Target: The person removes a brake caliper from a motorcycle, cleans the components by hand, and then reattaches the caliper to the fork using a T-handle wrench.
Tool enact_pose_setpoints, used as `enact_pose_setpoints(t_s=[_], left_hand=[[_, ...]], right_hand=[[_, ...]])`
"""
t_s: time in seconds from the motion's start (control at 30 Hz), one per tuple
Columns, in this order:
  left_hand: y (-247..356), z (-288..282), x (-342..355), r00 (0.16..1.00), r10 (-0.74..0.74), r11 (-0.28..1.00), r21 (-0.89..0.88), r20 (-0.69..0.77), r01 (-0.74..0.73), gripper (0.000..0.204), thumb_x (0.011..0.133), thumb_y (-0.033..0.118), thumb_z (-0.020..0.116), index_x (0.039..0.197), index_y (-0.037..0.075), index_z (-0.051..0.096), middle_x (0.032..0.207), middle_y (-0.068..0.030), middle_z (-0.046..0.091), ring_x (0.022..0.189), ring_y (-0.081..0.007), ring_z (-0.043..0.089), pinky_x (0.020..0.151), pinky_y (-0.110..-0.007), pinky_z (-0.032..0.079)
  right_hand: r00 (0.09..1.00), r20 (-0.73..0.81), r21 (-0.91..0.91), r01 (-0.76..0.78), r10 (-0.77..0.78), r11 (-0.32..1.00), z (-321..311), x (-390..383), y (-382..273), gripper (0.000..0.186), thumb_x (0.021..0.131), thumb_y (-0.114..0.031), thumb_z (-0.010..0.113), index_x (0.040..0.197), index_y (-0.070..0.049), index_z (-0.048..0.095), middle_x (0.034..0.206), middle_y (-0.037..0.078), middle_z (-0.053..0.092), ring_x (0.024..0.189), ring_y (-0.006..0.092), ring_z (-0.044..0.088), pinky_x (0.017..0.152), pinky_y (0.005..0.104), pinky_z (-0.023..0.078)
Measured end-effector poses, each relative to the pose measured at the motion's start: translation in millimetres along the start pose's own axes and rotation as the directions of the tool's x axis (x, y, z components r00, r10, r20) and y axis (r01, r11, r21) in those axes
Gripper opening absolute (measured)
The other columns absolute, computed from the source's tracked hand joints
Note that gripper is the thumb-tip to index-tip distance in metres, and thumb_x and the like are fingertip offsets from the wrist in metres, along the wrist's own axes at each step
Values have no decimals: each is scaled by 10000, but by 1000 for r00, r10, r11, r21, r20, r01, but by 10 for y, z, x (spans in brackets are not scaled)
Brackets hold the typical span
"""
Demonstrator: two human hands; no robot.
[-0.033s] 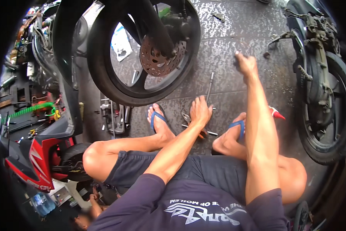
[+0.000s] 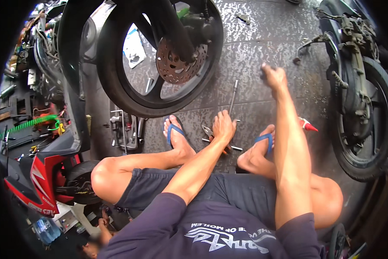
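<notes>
Two pliers handles (image 2: pixel 217 140) seemingly under left-hand fingers (image 2: pixel 223 125).

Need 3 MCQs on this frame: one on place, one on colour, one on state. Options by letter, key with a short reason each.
1. Where is the left hand?
A. On the tools lying on the floor between the feet
B. On the tyre
C. On the knee

2. What colour are the straps of the sandals?
A. Red
B. Blue
C. Yellow

3. How is the right hand held?
A. Flat on the floor
B. Gripping the brake disc
C. Stretched forward above the floor, fingers curled, blurred

Key:
1 A, the left hand rests on the pliers and long metal wrench between the two feet.
2 B, both sandals show blue straps over the feet.
3 C, the right hand is out ahead on a straight arm, clear of the wheel and brake disc; whether it holds anything is too blurred to tell.
</notes>
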State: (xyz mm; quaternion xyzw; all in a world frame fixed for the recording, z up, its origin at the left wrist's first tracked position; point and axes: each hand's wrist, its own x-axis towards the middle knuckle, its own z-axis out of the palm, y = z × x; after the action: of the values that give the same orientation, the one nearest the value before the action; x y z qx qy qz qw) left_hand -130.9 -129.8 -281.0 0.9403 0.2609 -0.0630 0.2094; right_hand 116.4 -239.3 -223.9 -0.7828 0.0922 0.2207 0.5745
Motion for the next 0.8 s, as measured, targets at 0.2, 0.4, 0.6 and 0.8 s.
enact_pose_setpoints(t_s=[0.2,0.4,0.6,0.8], left_hand=[[-91,32,139,950,-123,991,-4,287,130,389,886,245,654,1140,-39,576,1079,-264,695,1021,-439,698,909,-497,570],[-161,-213,393,956,106,919,-393,272,10,561,858,356,533,1150,-120,585,1096,-385,654,1069,-542,634,944,-526,530],[741,-822,680,968,187,597,-802,165,21,417,909,336,528,824,-59,628,801,-274,686,679,-347,681,685,-463,578],[1398,-1726,752,970,111,-280,-929,217,240,290,991,299,481,839,55,517,673,-148,639,399,-148,512,347,-329,457]], right_hand=[[971,72,-213,-209,228,955,-39,-632,1133,272,926,-258,707,804,-16,689,678,64,649,534,148,575,450,308,404],[929,196,-116,-297,315,948,-558,-637,584,181,945,-183,643,910,-13,694,744,68,684,554,134,604,477,287,447],[983,184,-604,92,26,792,-1726,-500,-582,202,874,-119,625,954,40,722,809,129,730,640,192,682,568,323,518],[881,473,-807,428,10,407,-1657,-1523,-1689,389,799,-75,642,1166,34,710,1066,223,748,983,268,736,898,367,559]])
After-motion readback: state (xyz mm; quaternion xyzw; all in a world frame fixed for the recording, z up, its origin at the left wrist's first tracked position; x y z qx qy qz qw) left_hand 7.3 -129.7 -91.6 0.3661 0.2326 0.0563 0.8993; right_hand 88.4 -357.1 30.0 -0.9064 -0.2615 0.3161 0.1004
